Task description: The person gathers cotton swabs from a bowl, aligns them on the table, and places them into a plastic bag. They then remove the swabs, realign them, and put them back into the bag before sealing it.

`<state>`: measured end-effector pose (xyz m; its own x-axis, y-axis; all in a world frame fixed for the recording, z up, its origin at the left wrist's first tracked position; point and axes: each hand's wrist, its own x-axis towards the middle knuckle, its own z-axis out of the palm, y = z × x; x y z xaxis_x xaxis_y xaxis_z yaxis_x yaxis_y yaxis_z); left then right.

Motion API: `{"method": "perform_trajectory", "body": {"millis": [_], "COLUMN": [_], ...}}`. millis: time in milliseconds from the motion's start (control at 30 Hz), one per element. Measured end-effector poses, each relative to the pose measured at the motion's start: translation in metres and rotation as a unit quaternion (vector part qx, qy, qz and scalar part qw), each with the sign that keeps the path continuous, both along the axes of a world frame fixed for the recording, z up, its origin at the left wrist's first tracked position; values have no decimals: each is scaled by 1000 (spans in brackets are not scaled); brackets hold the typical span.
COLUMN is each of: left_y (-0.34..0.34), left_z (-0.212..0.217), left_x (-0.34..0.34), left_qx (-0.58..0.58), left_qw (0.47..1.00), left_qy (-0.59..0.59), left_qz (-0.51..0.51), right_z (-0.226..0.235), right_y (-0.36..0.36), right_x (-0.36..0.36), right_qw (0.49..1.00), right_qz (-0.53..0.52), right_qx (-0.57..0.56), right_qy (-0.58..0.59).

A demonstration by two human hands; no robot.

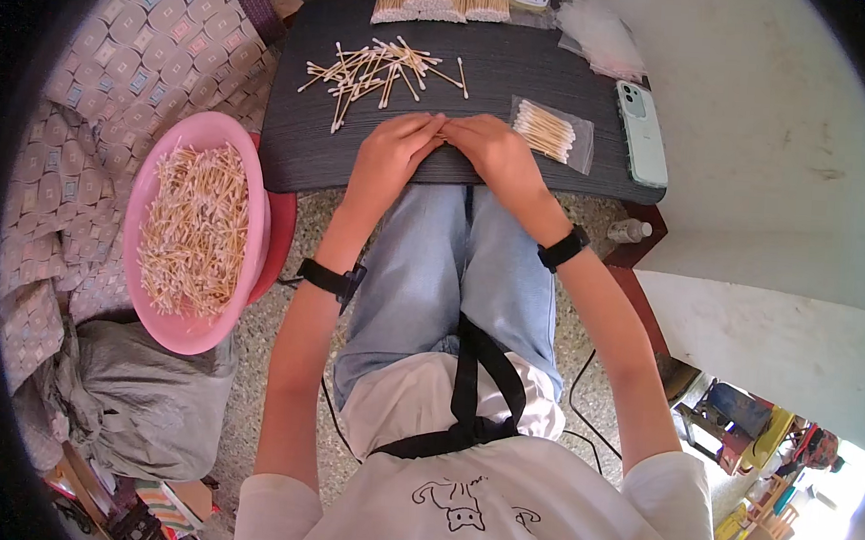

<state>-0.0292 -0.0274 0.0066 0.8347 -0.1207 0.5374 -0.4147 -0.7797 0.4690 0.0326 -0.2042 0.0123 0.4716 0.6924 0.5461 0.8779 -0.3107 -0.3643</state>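
My left hand [396, 145] and my right hand [489, 148] meet at the near edge of the dark table [292, 155], fingertips pinched together. A sliver of something tan shows between them, too small and covered to name. Just beyond lies a loose pile of cotton swabs [375, 69] with wooden sticks and white tips. One single swab [462, 77] rests apart at the pile's right. Beside my right hand is a clear plastic bag [581, 146] with a neat row of cotton swabs [543, 130] in it.
Filled swab packs [437, 0] are stacked at the table's far edge. Clear bags [601, 36] and a pale green phone [642, 134] lie to the right. At left, a pink basin [260, 202] full of swabs stands on a red stool [280, 238]. A white wall [783, 122] flanks the table.
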Motion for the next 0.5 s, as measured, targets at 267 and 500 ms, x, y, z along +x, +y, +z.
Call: {"method": "perform_trajectory", "body": {"millis": [267, 500], "left_y": [5, -3], "left_z": [-3, -3], "left_x": [3, -31], "left_qx": [94, 120], "left_qw": [995, 993], "left_qy": [-45, 14], "left_qz": [4, 3], "right_z": [-4, -8], "right_y": [-1, -15], "right_x": [2, -22], "right_qw": [999, 994], "right_qz": [-20, -29], "right_qx": [-7, -85], "right_qy": [-43, -63]}}
